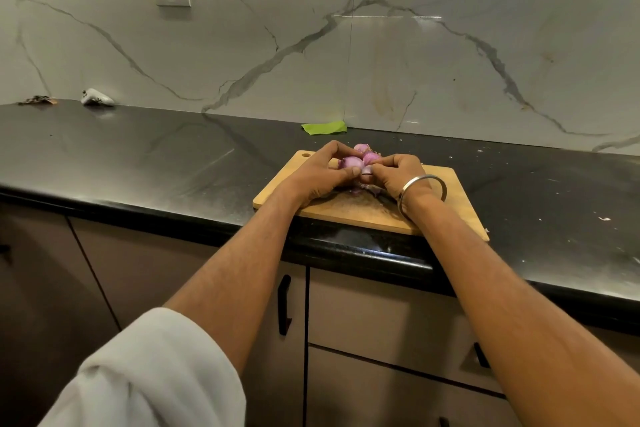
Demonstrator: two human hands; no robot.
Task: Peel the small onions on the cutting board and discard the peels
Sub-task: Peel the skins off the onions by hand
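A marble-veined wall rises behind a long black counter, and a wooden cutting board sits at the counter's front edge, its near corner slightly overhanging. A green scrap lies by the wall behind the board.

Both hands work over the middle of the board. The left hand curls its fingers and thumb round a small purple onion, holding it just above the wood. The right hand, a metal bangle on its wrist, pinches at the same onion's near end, apparently tugging at skin. More small onions sit on the board just beyond the hands, and loose peels lie beneath them.

To do this step well, I judge the left hand should keep the onion steady while the right strips the skin in one pull from the end, turning the bulb between pulls. Peels should be gathered together for discarding.
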